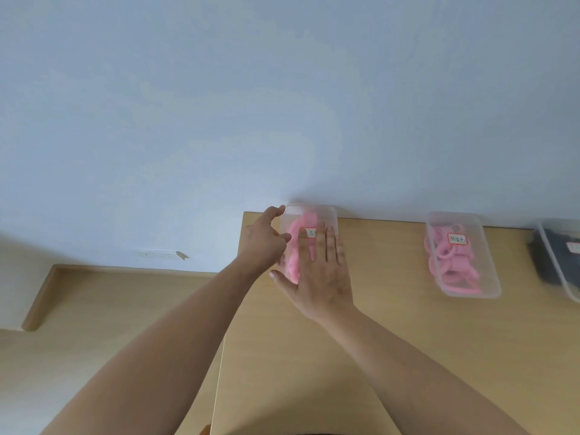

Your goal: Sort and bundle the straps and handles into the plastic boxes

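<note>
At the far left corner of the bench [392, 309], the right hand [320, 271] lies flat, fingers straight, on top of a clear box [326, 215] of pink straps [293, 249]. The left hand [263, 243] curls thumb and fingers round the box's left wall. It looks like the lid is being pressed shut. The next move likely calls for even pressure along the rim while the left hand braces the box. A second pink-filled box [489, 287] sits well apart to the right.

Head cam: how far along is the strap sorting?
Looks late. Done: the middle box holds pink loops and the right box dark items; both are labelled and look lidded. In hand: the left box, filled with pink pieces; the left hand grips its far corner while the right hand presses flat on top. Left: probably just seating this lid; off-frame stock cannot be judged.
</note>
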Available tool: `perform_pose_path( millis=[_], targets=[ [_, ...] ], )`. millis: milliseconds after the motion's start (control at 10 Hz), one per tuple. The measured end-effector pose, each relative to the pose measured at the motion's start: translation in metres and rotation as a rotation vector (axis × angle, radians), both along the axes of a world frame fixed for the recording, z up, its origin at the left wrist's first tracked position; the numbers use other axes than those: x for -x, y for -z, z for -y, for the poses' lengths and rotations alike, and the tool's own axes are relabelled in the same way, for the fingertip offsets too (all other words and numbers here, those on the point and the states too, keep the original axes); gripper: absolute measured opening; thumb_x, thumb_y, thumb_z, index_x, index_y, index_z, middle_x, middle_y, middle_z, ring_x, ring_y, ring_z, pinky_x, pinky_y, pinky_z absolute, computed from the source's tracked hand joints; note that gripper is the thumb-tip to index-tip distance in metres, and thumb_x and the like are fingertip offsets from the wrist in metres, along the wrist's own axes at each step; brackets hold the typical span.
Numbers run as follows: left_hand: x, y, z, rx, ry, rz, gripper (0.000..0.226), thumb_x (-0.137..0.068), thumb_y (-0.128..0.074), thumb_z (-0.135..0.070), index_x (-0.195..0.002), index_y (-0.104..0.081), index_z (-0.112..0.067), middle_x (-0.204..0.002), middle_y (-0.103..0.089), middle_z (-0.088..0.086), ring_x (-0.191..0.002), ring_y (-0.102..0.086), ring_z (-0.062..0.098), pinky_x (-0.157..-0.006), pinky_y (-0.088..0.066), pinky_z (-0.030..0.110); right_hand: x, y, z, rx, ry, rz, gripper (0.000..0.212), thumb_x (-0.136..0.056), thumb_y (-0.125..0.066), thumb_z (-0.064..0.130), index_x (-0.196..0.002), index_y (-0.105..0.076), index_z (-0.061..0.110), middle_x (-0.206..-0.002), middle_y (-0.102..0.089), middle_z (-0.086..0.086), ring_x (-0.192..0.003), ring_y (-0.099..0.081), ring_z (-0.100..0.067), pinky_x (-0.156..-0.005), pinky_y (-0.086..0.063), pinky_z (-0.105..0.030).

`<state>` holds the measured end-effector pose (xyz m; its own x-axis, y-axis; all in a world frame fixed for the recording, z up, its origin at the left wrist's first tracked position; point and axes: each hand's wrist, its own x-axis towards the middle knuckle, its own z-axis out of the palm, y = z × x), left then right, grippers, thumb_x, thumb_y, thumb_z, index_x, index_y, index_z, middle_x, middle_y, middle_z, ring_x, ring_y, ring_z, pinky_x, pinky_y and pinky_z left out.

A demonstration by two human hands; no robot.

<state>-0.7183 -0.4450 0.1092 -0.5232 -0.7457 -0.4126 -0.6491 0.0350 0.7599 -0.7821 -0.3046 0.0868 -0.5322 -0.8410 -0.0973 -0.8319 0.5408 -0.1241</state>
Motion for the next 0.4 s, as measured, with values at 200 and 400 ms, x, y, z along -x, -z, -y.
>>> perform_pose_path(
  millis=[200, 400],
  targets=[
    [-0.002, -0.005, 0.001, 0.022, 0.037, 0.016, 0.06, -0.097, -0.068, -0.018, -0.15, -0.048, -0.039, -0.077, -0.072, 0.003, -0.069, -0.072, 0.019, -0.085, -0.06, 0.039, -0.001, -0.003, 0.002, -0.07, 0.01, 0.034, 0.105, -0.085, -0.017, 0.086, -0.162, -0.007, 0.016, -0.167, 0.004, -0.025, -0.156, 0.008, -0.036, -0.126, 0.006, -0.046],
    [-0.01, -0.034, -0.001, 0.152, 0.106, 0.049, 0.059, -0.095, -0.068, -0.045, -0.149, -0.053, -0.028, -0.119, -0.069, 0.001, -0.119, -0.057, 0.02, -0.096, -0.048, 0.033, 0.011, -0.038, 0.014, -0.148, 0.021, 0.164, 0.101, -0.087, -0.025, 0.083, -0.161, -0.007, 0.017, -0.169, 0.004, -0.017, -0.156, 0.011, -0.032, -0.126, 0.003, -0.046]
  ],
)
